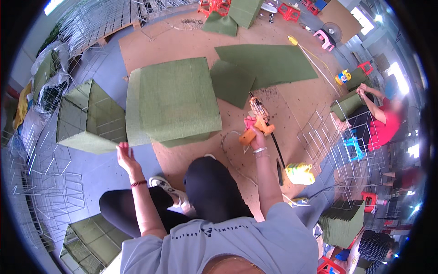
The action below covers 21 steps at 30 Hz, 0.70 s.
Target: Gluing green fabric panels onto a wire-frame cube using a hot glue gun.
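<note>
My right hand (257,132) is closed around the handle of an orange glue gun (261,125), its nozzle end pointing away from me. A black cord runs back from it. My left hand (127,157) has its fingers stretched out, the tips at the near corner of an open green-covered wire frame (102,114); whether they touch it I cannot tell. Between my hands and farther off stands a large green fabric-covered box (178,98), its top panel overhanging the near side. Flat green sheets (269,64) lie behind and to the right of it.
Brown board (292,109) covers the floor. A yellow container (299,174) stands at my right. Bare wire frames (54,192) crowd the left, and another wire frame (342,155) stands right. A person in red (385,121) sits at right, hands on a green piece (346,107).
</note>
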Tool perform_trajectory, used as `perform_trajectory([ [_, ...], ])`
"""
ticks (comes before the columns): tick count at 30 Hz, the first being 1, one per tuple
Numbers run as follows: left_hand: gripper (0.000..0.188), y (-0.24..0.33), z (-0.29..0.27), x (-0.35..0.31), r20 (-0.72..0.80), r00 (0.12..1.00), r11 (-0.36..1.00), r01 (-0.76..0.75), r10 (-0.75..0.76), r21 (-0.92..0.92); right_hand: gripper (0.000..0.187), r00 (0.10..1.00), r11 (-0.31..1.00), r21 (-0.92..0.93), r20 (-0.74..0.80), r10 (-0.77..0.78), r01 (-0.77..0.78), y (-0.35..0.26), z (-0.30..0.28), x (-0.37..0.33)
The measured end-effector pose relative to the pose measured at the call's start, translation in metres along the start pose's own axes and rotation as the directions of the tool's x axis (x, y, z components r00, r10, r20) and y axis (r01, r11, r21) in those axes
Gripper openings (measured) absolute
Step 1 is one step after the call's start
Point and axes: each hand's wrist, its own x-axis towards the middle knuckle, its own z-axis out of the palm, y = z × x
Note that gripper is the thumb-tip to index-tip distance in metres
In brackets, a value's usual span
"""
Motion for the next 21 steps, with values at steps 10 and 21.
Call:
perform_trajectory([
  [10,0.033,0.013,0.072,-0.007,0.462,0.853,0.923,0.058,-0.245,0.381,0.043,0.993,0.832,0.549,0.120,0.018,-0.082,0.076,0.064,-0.039],
  [21,0.016,-0.023,0.058,-0.087,0.400,0.898,0.914,0.007,-0.184,0.406,0.035,0.997,0.849,0.527,0.032,-0.075,0.047,0.053,0.057,0.057],
])
